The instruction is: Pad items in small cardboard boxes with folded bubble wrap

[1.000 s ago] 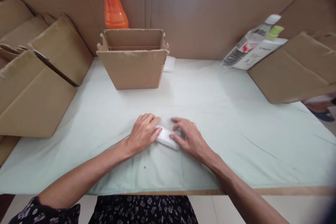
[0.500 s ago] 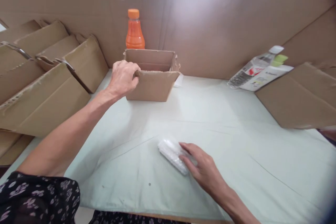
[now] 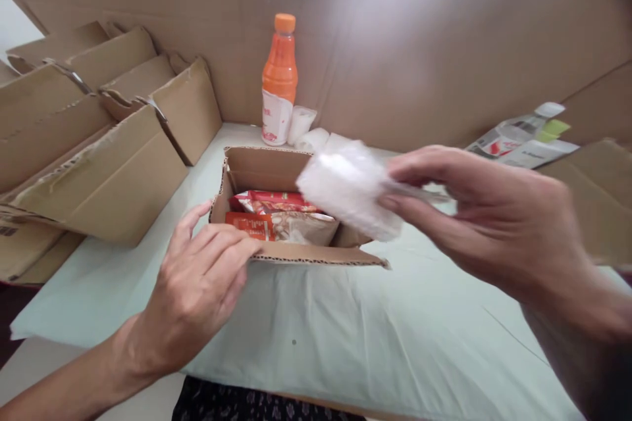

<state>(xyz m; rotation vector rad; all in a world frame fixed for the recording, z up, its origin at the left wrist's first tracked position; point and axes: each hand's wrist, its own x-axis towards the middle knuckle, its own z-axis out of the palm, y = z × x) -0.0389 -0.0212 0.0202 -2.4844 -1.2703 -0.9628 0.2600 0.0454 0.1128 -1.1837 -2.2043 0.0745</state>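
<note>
My left hand (image 3: 197, 283) grips the near left rim of a small open cardboard box (image 3: 316, 253), its fingers bent over the edge. Inside lie a red snack packet (image 3: 276, 200) and an orange-and-beige packet (image 3: 303, 227). Pinched between the thumb and fingers of my right hand (image 3: 474, 210) is a white, translucent plastic-wrapped bundle (image 3: 345, 184), blurred by motion. It hangs above the right part of the box and hides that corner.
Behind the box stand an orange drink bottle (image 3: 280, 79) and white rolls (image 3: 312, 138). Stacked cardboard bins (image 3: 118, 177) fill the left. At right, a clear bottle (image 3: 513, 131) and a white packet (image 3: 538, 152) lean beside another carton (image 3: 587, 197). A pale green cloth (image 3: 306, 316) covers the table.
My left hand has drawn the box nearer, so its contents show. My right hand has lifted the white bundle off the cloth and carried it up over the box.
</note>
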